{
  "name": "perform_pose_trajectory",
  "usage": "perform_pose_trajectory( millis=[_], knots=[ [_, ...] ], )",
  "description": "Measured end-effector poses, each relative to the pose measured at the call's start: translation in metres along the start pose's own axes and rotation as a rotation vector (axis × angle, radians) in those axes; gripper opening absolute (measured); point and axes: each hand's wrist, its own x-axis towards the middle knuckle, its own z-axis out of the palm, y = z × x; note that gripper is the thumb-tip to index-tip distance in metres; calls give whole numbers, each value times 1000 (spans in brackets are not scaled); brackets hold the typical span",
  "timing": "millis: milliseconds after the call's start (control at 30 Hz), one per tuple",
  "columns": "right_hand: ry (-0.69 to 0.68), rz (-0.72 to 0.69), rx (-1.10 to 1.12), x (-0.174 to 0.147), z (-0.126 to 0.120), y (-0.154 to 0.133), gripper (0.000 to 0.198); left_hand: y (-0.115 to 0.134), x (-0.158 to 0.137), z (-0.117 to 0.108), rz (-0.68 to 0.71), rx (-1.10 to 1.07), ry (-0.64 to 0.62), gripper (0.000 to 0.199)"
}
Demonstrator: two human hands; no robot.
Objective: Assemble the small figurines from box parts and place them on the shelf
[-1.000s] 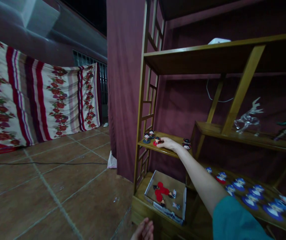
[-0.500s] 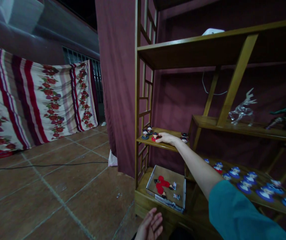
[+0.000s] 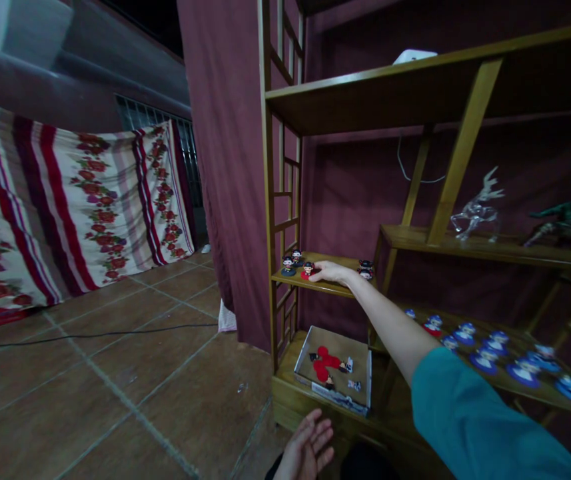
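My right hand [image 3: 332, 273] reaches across to the small middle shelf [image 3: 332, 288], its fingers closed on a figurine [image 3: 308, 270] with a red base. That figurine stands upright on the shelf board. Just left of it are two dark-based figurines, the nearer one [image 3: 288, 266] at the shelf's left end. Behind my right wrist, more dark-haired figurines [image 3: 366, 269] stand at the right end. My left hand [image 3: 306, 448] hangs low in front of the unit, palm up and fingers apart, holding nothing. Above it, a shallow cardboard box [image 3: 332, 393] holds several red-based figurines [image 3: 326, 363] and small black-and-white pieces.
Several blue-based figurines [image 3: 485, 360] line the lower right shelf. A clear deer ornament [image 3: 478, 212] and a dark green animal statue [image 3: 568, 220] stand above them. A purple curtain [image 3: 230, 200] hangs to the left. A black cable [image 3: 100, 333] crosses the tiled floor.
My view has shifted slightly. My left hand has moved a little to the right. My right hand stays at the red-based figurine.
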Motion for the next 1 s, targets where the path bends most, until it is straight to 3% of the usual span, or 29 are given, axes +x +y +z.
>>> perform_pose_trajectory(
  millis=[500,1000],
  knots=[
    [40,-16,-114,1,3,1,27,1,-8,7,19,9,4,47],
    [76,-1,-37,4,8,4,31,-1,14,-24,12,16,-59,46]
  ],
)
